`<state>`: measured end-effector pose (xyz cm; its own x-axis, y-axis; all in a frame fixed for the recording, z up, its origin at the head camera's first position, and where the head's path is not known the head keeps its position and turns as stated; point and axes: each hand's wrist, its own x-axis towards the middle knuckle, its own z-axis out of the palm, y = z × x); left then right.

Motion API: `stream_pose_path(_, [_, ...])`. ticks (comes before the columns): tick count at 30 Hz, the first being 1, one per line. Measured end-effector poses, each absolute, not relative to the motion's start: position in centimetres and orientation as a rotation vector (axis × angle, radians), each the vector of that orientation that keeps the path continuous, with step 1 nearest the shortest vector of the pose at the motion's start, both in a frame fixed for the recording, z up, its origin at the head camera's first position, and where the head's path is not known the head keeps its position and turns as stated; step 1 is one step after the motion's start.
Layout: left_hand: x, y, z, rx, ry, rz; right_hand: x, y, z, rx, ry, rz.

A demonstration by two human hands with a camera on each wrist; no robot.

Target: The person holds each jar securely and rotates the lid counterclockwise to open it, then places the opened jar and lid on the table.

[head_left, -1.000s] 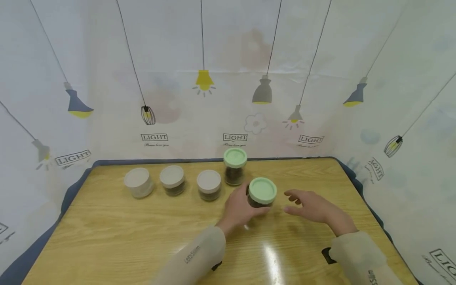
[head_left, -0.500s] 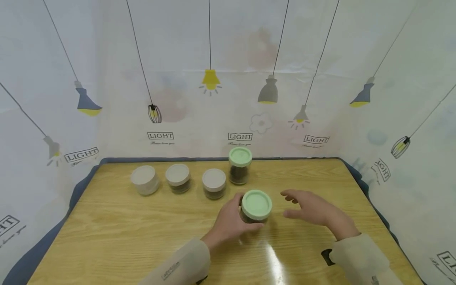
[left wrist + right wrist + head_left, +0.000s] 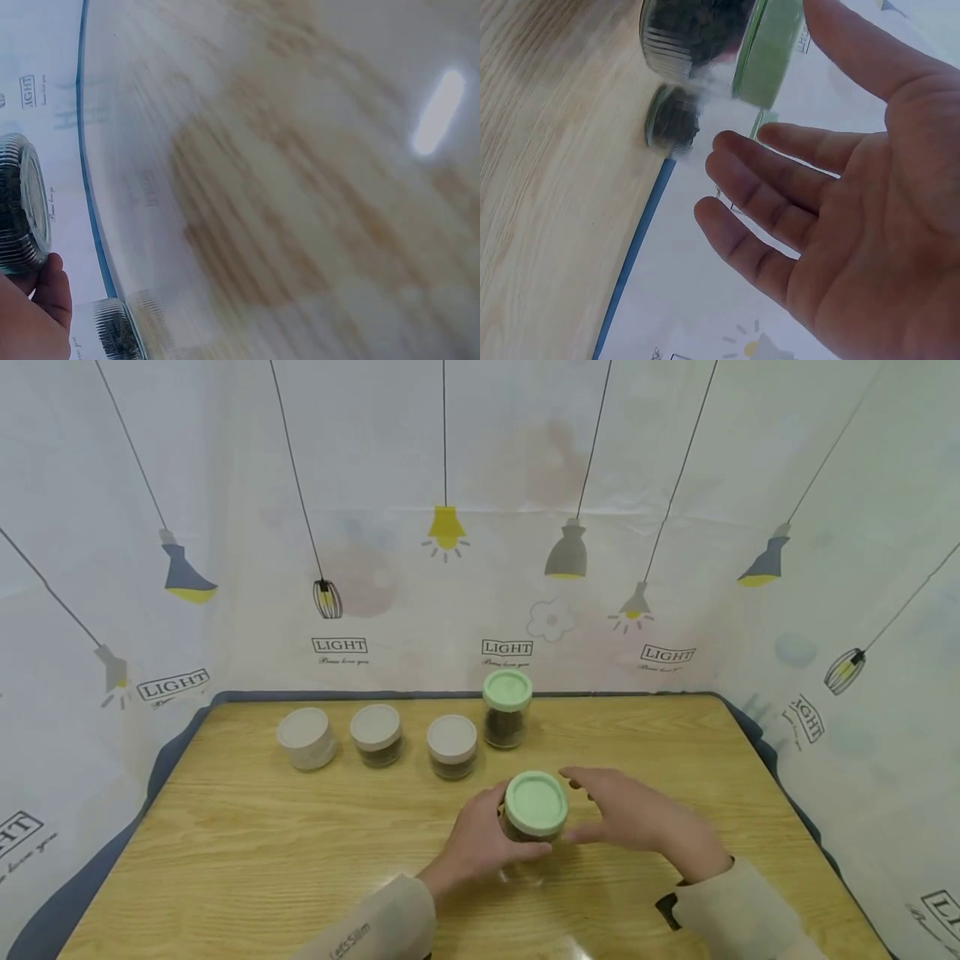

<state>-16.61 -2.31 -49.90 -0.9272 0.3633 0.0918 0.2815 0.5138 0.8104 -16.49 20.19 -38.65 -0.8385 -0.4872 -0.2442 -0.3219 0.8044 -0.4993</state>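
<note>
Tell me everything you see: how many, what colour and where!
Table: one, yellow-brown, lower view
Backdrop: one, whitish, behind the table
Edging: one, dark blue, along the table's edge
Printed lamps: eight, mixed colours, on backdrop
Printed signs: several, black, on backdrop
Printed flower: one, pale, on backdrop
White-lidded jars: three, white, table's back left
Back jar: one, green lid, right of those
Held jar: one, green lid, nearer the front
Sleeves: two, pale, on the arms
Strap: at least one, black, right wrist
Left hand: one, fingers round held jar
Right hand: one, beside held jar

Two green-lidded jars (image 3: 536, 803), three white-lidded jars (image 3: 452, 740), two hands (image 3: 480, 839) appear
</note>
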Motion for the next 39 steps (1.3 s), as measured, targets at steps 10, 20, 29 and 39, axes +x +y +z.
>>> stream_pose_path(10, [-16.2,-2.0,-50.1,0.580,2.718,1.356,-15.3,17.3,-39.2,-0.560,2.796,-0.427])
stream_pose_path(20, [-16.0,-1.7,-50.2,0.523,2.746,1.341,-15.4,14.6,-40.8,-0.492,2.920,-0.217])
stream_pose_path(29, [-15.8,-1.6,-50.1,0.528,2.790,1.254,-15.1,13.3,-42.1,-0.414,3.047,-0.209])
stream_pose_path(39, [-15.9,-2.1,-49.7,0.564,2.785,1.281,-15.8,13.3,-43.2,-0.456,3.108,-0.213])
